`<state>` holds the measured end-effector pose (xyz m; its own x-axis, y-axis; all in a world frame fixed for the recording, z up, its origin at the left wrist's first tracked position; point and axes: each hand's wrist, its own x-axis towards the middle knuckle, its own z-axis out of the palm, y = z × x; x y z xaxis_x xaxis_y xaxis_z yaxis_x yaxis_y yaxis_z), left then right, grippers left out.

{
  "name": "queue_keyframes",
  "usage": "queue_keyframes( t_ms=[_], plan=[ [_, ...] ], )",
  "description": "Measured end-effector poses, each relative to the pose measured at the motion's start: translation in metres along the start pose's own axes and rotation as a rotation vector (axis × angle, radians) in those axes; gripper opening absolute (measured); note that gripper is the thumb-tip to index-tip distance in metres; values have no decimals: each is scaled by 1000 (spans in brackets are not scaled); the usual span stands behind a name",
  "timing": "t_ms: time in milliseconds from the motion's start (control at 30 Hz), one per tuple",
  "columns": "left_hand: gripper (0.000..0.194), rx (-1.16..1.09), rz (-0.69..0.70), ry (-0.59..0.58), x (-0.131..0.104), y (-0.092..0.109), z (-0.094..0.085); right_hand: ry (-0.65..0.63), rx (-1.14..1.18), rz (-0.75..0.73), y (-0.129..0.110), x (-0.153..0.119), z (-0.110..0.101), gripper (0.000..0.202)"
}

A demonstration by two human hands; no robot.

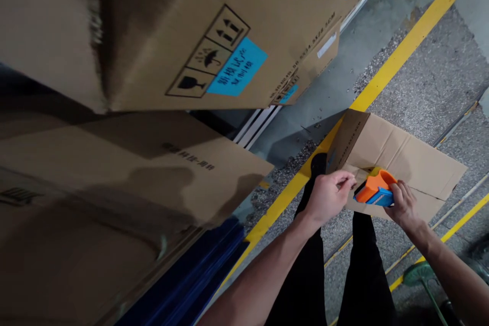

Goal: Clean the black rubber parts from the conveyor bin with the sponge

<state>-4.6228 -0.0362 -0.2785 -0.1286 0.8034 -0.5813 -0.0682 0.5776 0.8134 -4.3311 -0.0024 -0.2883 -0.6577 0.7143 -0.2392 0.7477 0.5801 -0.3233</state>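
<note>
My right hand (403, 202) grips an orange and blue tape dispenser (376, 188) with a yellowish roll in it. The dispenser sits over the upper face of a brown cardboard box (401, 147), whose middle seam runs beneath it. Just left of the dispenser, my left hand (332, 194) is closed, its thumb and forefinger pinched together. What lies in that pinch, if anything, is too small to make out. Printing shows on the box's darker left side. The box is in front of my legs.
Large cardboard cartons (183, 25) with blue labels rise at upper left. Another carton (114, 178) lies below them, above dark blue sheets (198, 275). A yellow floor line (416, 41) passes under the box. A green round-based object (418, 273) stands at lower right.
</note>
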Motion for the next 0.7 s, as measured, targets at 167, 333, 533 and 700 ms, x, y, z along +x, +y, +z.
queue_keyframes(
  t_ms=[167,333,533,700],
  plan=[
    [9,-41,-75,62,16,-1,-33,-75,-43,82,-3,2,-14,59],
    [14,-62,-157,88,38,-13,-66,-151,-77,83,-10,11,-28,63],
    [16,8,-194,111,55,-30,-108,-164,-147,77,-21,26,-32,62],
    [18,-49,-231,154,73,-61,-126,-204,-219,61,-37,45,-30,51]
  ],
)
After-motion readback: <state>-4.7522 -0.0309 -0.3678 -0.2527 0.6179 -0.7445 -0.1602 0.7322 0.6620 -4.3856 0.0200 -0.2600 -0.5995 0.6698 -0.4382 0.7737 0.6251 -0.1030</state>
